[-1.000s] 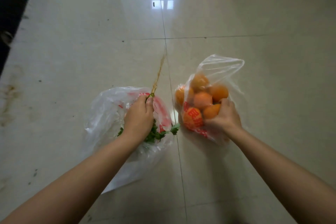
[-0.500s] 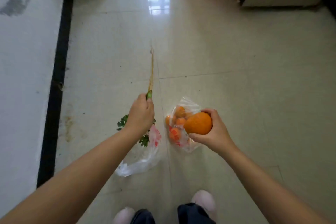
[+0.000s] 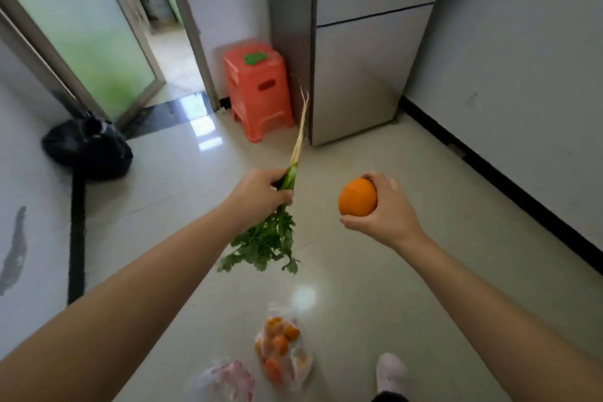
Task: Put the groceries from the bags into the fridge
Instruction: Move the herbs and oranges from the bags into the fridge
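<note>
Head view: grey fridge (image 3: pixel 355 75) ahead, doors closed, against right wall. Red plastic stool (image 3: pixel 257 88) just beside it on left. Black rubbish bag (image 3: pixel 86 148) on floor far left. Clear bag of oranges (image 3: pixel 282 349) on floor near my feet, emptied bag (image 3: pixel 228 380) just beside it. My left hand (image 3: pixel 257 194) fisted around herb bunch (image 3: pixel 272 235), leaves down, roots up. My right hand (image 3: pixel 388 206) cups single orange (image 3: pixel 357 197).

Glossy pale floor tiles (image 3: pixel 375 271) reflect light. Beside the smooth, matt grey metal fridge (image 3: pixel 359 75) stands a shiny orange plastic stool (image 3: pixel 257 91).
</note>
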Demonstrator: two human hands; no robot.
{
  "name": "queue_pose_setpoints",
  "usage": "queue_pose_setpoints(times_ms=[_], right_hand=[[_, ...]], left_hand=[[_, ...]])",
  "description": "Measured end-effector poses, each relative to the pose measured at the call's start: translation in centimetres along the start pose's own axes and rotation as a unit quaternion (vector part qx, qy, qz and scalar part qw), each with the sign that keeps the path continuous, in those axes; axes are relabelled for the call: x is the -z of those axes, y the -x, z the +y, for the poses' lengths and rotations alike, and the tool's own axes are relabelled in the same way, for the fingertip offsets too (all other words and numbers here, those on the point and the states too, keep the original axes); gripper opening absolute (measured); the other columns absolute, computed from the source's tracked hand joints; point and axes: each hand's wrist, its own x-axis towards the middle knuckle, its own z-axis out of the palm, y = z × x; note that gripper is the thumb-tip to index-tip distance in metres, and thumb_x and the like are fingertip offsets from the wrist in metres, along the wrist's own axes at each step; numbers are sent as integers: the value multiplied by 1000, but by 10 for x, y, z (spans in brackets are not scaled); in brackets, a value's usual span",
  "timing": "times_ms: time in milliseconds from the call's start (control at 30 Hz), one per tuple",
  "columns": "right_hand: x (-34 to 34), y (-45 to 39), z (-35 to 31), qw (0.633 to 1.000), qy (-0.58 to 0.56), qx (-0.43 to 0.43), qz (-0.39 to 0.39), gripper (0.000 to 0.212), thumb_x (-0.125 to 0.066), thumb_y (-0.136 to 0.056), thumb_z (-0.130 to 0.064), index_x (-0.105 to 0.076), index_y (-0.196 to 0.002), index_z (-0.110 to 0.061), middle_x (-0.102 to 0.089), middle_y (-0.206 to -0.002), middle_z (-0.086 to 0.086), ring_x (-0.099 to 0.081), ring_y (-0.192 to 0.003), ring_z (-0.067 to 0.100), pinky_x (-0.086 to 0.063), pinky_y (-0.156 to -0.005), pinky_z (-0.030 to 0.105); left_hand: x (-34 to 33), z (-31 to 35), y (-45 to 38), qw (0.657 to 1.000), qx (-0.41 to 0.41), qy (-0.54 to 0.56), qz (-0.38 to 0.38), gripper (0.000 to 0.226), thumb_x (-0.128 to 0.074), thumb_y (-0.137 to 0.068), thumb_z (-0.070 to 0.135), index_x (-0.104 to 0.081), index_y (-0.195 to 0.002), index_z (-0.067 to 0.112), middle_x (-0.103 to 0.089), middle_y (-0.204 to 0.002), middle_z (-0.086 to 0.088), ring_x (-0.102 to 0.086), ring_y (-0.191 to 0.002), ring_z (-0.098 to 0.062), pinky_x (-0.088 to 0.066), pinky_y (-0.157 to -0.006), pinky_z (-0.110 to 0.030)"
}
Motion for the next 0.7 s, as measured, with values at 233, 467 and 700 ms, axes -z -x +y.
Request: queue_pose_setpoints(times_ms=[233,467,700], right_hand=[[183,-124,29,997,0,53,57,74,-79,-66,-25,-43,-131,-25,-42,-124,11,-50,-109,26,-38,-86,26],[312,-256,38,988,9,116,100,76,-78,-69,-24,-38,-133,-18,-41,-130,12,-45,-116,27,-34,-85,27],[383,-419,32,982,10,156,109,77,-77,-71,-24,-35,-135,-21,-36,-133,10,-43,-118,27,-36,-86,30]], left_hand=[[-23,173,-116,994,-69,-41,78,41,-51,-93,9,-50,-134,16,-62,-99,-5,-62,-101,-23,-49,-90,-30],[-27,297,-245,957,-115,-183,195,39,-37,-98,11,-40,-137,14,-63,-113,-19,-59,-102,-34,-47,-88,-41],[10,376,-396,943,-116,-185,250,36,-32,-100,15,-37,-136,14,-61,-110,-18,-60,-97,-33,-49,-83,-40]])
